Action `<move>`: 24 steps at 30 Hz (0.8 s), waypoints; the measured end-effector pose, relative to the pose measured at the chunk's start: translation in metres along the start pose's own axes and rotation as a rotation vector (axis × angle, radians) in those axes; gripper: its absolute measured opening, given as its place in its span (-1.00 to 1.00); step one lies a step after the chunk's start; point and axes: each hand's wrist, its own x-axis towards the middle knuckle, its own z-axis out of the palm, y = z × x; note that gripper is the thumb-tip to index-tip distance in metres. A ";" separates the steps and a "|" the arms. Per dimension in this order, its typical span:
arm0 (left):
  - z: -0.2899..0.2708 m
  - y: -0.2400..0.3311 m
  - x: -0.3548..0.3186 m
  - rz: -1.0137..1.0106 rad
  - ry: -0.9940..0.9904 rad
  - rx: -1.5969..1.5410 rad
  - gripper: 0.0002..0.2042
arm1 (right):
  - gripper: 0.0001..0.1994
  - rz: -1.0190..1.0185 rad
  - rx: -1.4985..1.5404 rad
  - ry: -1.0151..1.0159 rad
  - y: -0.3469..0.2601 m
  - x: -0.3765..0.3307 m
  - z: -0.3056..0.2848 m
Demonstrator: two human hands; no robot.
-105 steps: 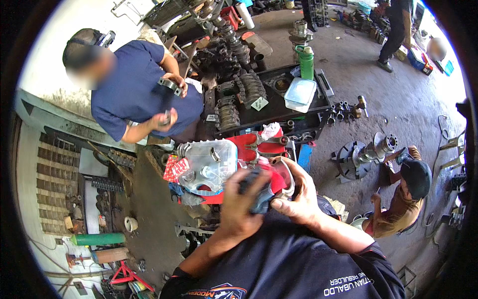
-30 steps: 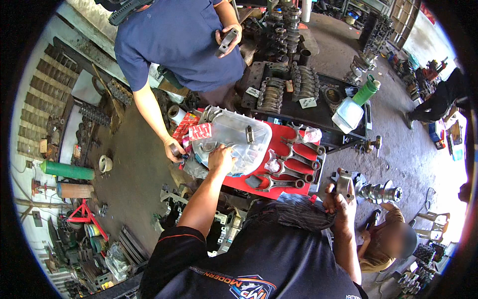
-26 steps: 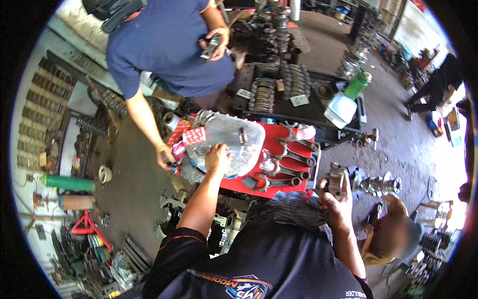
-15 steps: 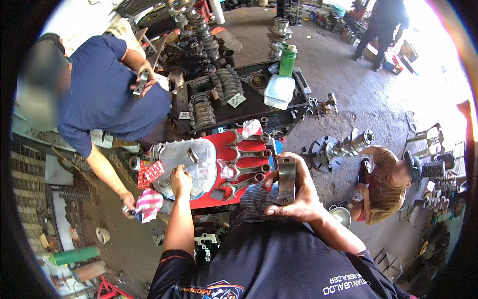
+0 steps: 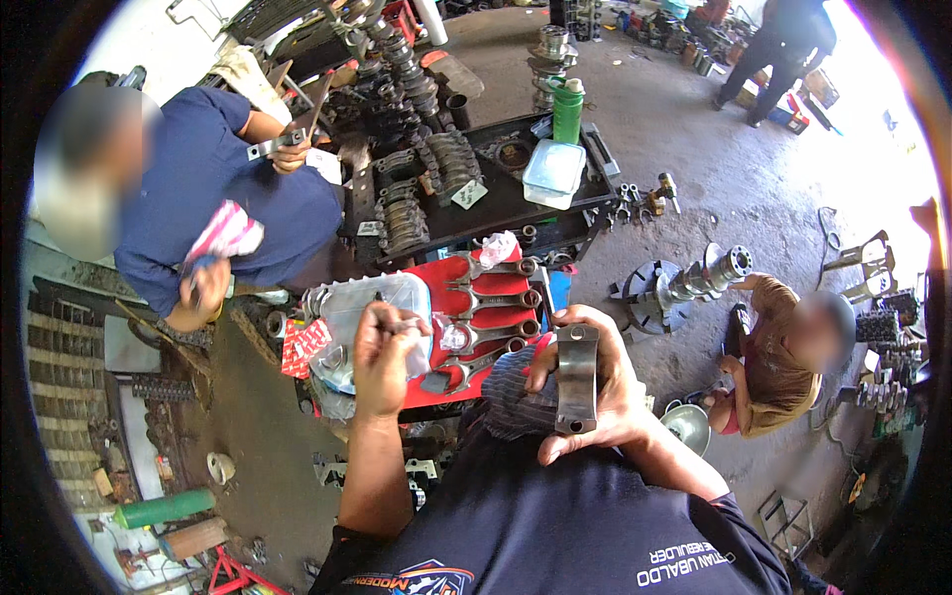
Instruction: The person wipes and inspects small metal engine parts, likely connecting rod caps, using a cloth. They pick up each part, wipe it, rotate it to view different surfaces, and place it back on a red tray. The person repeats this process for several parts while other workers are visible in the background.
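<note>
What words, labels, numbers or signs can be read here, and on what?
I won't copy wording, only place it.
Black shirt: pale upside-down lettering, partly legible, and a colourful emblem.
Red-and-white packet: print too small to read.
White tags: marks too small to read.

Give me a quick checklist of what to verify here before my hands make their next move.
1. Curved metal part gripped: ok, held in the right hand.
2. Left hand free: cannot tell, its fingers are curled and blurred.
3. Plastic box fully visible: not ok, the left hand hides part.
4. Connecting rods resting side by side on the red surface: ok.
5. Co-worker's lower hand away from the box: ok.
</note>
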 end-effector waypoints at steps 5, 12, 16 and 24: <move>0.069 0.034 -0.010 -0.129 -0.256 -0.302 -0.80 | 0.21 0.038 -0.030 -0.060 -0.005 -0.005 -0.004; 0.108 0.054 -0.020 -0.119 -0.364 0.065 -0.48 | 0.19 0.062 -0.064 -0.034 -0.015 -0.010 -0.007; 0.120 0.048 -0.025 -0.102 -0.381 0.215 0.01 | 0.16 -0.004 -0.344 -0.060 -0.025 -0.013 -0.015; 0.122 0.013 -0.018 0.204 -0.142 0.481 -0.14 | 0.18 0.030 -0.178 -0.007 -0.015 -0.020 -0.011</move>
